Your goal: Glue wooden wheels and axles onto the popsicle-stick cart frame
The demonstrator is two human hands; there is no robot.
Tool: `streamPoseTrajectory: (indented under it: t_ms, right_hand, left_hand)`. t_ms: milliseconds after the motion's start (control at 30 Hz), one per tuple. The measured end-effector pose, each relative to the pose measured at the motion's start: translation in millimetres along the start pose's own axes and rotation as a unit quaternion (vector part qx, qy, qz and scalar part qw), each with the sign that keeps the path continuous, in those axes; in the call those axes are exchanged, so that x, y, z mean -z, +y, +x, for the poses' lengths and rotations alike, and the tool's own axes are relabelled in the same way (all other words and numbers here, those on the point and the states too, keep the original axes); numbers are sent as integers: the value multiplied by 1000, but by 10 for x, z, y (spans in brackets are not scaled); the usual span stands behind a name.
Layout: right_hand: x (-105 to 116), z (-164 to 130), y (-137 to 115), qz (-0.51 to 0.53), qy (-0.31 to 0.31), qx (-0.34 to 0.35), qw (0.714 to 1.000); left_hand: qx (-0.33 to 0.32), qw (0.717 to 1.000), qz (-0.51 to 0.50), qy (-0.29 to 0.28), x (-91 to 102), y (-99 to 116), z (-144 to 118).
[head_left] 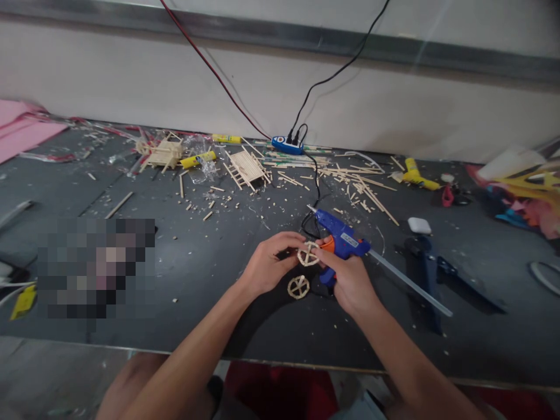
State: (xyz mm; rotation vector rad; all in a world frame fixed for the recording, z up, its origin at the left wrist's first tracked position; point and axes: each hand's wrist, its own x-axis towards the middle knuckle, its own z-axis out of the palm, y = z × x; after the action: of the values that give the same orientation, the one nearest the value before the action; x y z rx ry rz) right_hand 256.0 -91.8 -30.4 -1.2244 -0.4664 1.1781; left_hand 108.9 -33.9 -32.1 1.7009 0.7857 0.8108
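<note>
I pinch a small stick wheel in my left hand above the desk, steadying it against the nozzle of the blue glue gun gripped in my right hand, with a second wheel lying just below.

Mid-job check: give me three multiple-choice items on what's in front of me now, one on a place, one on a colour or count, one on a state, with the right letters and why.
1. Where does the second small wooden wheel lie?
A. on the table below the hands
B. on the power strip
C. on the pink sheet

2. What colour is the glue gun body?
A. red
B. blue
C. green

3. How is the wooden wheel held?
A. lying free on the table
B. hanging from a cable
C. pinched by both hands

Answers: 1 A, it rests on the dark table under the hands. 2 B, blue with an orange tip. 3 C, left hand and right hand fingers both touch it.
</note>
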Motion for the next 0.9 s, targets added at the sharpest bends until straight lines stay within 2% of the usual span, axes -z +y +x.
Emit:
streamPoseTrajectory:
  t_ms: [100,200,267,467,667,900]
  right_hand:
    - [-9,8,14,-14,12,25,1000]
    - [-6,17,40,-15,21,34,999]
    - [3,21,62,-12,21,27,999]
    - [39,23,94,-31,23,44,998]
    - [47,34,80,-40,35,49,997]
    - [34,36,62,-44,50,53,996]
  left_hand:
    - [47,996,-75,-5,-3,3,0]
    - [83,980,-175,-43,6,31,6]
    - [99,972,-207,-59,12,51,12]
    - [109,966,-225,-72,18,38,29]
    - [124,961,-243,-37,36,15,37]
    - [125,960,-242,-65,55,57,21]
